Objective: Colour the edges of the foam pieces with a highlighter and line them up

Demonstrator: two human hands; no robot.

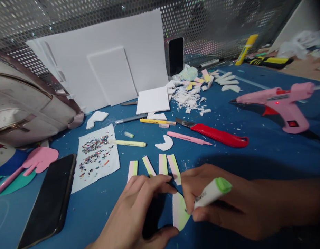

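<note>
My left hand [139, 207] pins a flat foam-like piece [178, 214] on the blue table, fingertips at its top edge and thumb at its bottom. The piece is coloured pink to yellow-green, with a slanted right side. In my right hand [217, 197] is a white marker [208, 193] with a green end pointing up. Its tip is hidden by my fingers, close to the piece's right edge. Just beyond my left hand lie several pink-and-green strips, among them a short strip [163, 164] and a tilted strip [174, 169].
A pink hot glue gun [286, 100] with a lit red light lies right, near a red cutter knife [219, 134]. Pink [188, 137] and yellow [130, 143] markers lie ahead. White scraps [189, 97] pile behind. At left are a phone [48, 200] and glitter sheet [112, 162].
</note>
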